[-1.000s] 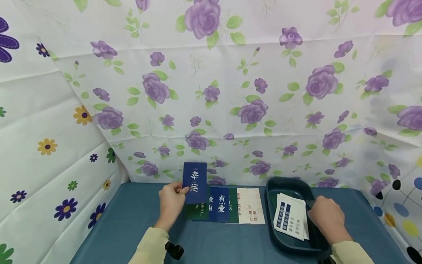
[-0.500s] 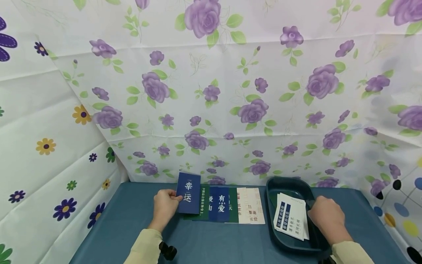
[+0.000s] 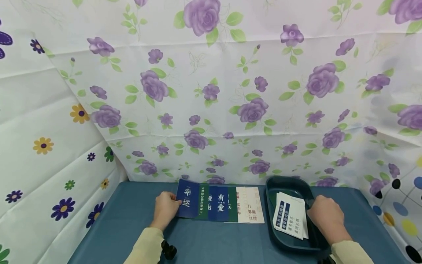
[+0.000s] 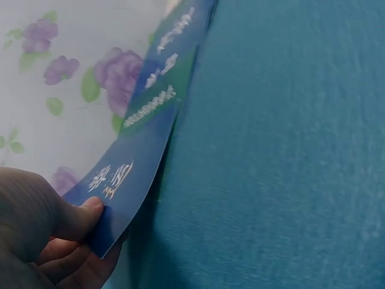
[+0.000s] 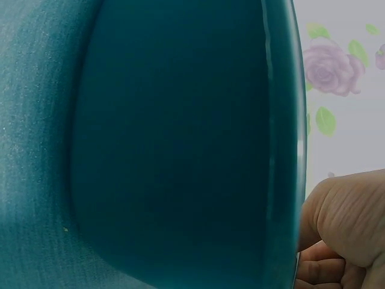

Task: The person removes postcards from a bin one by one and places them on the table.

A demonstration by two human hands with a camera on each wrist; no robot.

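My left hand (image 3: pixel 166 208) pinches the left edge of a dark blue card (image 3: pixel 188 207) with white Chinese characters. In the left wrist view the thumb presses on the card's face, and the card (image 4: pixel 129 180) bends up toward it. Its right side lies at a row of overlapping cards: a green card (image 3: pixel 203 207), a blue card (image 3: pixel 219 212) and pale ones (image 3: pixel 255 200) at the right end. My right hand (image 3: pixel 326 218) grips the right rim of a dark teal tray (image 3: pixel 269 223). White printed cards (image 3: pixel 291 216) lie in it.
The table (image 3: pixel 214 244) has a blue-green cover. Behind it hangs a white sheet (image 3: pixel 224 154) with purple roses, and another flowered sheet (image 3: pixel 29 176) borders the left side. Dark green shows in the tray beside the white cards.
My left hand has brought the blue card left and down, from held up over the row to lying at its left end. The right hand stays on the tray.
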